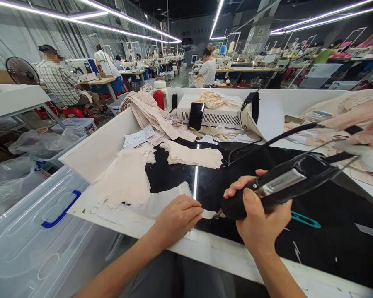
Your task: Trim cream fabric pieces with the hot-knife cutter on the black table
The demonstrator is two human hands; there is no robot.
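Observation:
My right hand (pixel 261 223) is wrapped around a thick black corded handheld tool (pixel 276 182) with a silver plate on its side. The tool's narrow metal tip (pixel 219 214) points left and meets the end of a thin white fabric piece (pixel 161 203). With fingers bent and pressed together, my left hand (pixel 178 217) holds that fabric down near the table's front edge, just left of the tip. Beside it lies a stack of cream fabric pieces (pixel 124 176). A second cream stack (pixel 191 154) rests farther back on the black tabletop (pixel 298 231).
A teal handled item (pixel 307 219) lies right of my right hand. At the back are a phone (pixel 196 116), a vented white box (pixel 211 109) and a white visor (pixel 265 116). Another person's blurred hand (pixel 357 120) is near the tool's cable. A clear bin (pixel 43 231) stands left.

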